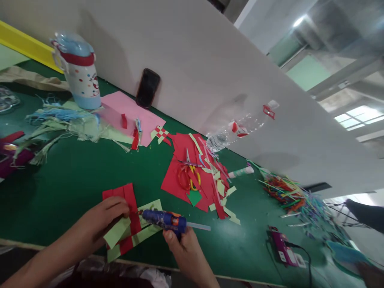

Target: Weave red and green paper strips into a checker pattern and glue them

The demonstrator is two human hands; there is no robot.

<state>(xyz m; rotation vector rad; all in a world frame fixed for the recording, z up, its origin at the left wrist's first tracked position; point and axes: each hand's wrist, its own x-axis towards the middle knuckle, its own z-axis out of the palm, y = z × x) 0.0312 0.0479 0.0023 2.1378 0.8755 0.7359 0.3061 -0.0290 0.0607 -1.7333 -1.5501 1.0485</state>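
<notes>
My right hand is wrapped round a blue glue gun, with a clear glue stick poking out of its back end. The gun's nozzle points left, over or touching a weave of red and pale green paper strips near the table's front edge. My left hand bends over the left part of this weave, its fingers closed on a pale green paper strip that is folded up. The fingertips are partly hidden behind the paper.
Scissors lie on red paper among cut strips. Behind stand a water bottle, a phone and a clear plastic bottle. On the right are a purple power strip, pipe cleaners and another person's hand.
</notes>
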